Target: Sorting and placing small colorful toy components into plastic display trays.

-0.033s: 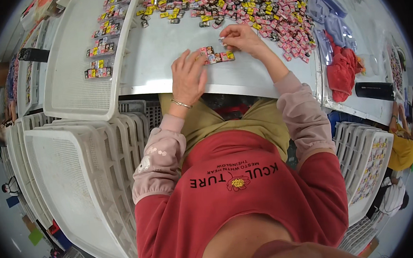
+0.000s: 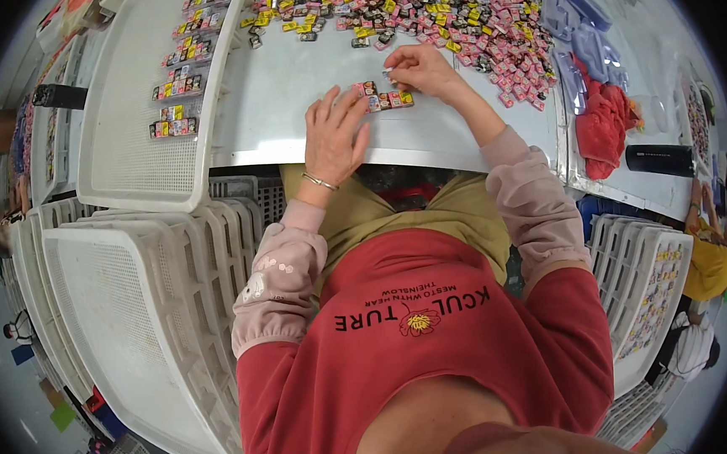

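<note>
A small group of pink, black and yellow printed blocks (image 2: 390, 100) sits in neat rows on the pale table in front of me. My left hand (image 2: 336, 133) is over its left end, fingers stretched and slightly apart, the fingertips at the blocks and partly covering them. Just beyond the right end, my right hand (image 2: 425, 69) pinches a small whitish block (image 2: 388, 76) between thumb and forefinger. Its printed side is mostly hidden by the fingers. Farther back lies a large loose heap of similar small blocks (image 2: 450, 18).
A white mesh tray (image 2: 136, 163) at the left holds block sets in clear packs (image 2: 175, 128). Stacked white trays (image 2: 116, 303) stand below it. Clear bluish plastic pieces (image 2: 591, 46), a red cloth (image 2: 599, 130) and a black cylinder (image 2: 661, 160) lie at the right. Other people are beyond both sides.
My left hand's fingers have shifted slightly to the right over the blocks. The right hand has moved very little, still pinching the small block.
</note>
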`<state>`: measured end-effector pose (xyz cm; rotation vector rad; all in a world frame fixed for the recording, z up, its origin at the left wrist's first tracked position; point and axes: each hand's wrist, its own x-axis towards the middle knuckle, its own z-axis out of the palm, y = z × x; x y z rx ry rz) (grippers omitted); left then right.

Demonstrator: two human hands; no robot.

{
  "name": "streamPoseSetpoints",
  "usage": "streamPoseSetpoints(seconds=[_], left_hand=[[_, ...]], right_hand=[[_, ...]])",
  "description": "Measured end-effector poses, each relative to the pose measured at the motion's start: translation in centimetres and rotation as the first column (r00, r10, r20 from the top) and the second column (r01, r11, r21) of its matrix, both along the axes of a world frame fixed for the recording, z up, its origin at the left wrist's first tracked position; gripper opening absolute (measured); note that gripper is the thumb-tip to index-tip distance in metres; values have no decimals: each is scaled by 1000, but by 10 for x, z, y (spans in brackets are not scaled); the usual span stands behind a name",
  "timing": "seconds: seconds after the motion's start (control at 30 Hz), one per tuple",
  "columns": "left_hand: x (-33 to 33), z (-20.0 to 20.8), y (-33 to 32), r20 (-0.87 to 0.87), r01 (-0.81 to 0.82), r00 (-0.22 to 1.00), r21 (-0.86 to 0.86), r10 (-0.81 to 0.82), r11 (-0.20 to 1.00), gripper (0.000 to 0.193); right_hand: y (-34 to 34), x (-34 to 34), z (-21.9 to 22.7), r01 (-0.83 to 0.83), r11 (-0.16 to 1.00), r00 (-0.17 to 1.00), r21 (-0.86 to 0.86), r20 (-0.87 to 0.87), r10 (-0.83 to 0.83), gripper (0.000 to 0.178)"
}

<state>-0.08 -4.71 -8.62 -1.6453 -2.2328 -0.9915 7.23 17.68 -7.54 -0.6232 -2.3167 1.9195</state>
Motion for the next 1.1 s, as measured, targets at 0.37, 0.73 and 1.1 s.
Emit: streamPoseSetpoints(seconds=[0.37, 0.73, 1.1], left_hand=[[2, -1, 0, -74, 74, 994, -147, -85, 986, 36], [0, -3, 1, 32, 36, 999, -4, -36, 999, 30], [-33, 7, 1, 628, -219, 727, -173, 279, 960, 34]], right_hand=[[-27, -2, -8, 43, 691, 950, 721, -245, 196, 8], [-9, 25, -16, 152, 837, 949, 525, -315, 25, 12], [-12, 34, -2, 13, 917, 999, 399, 23, -24, 22]])
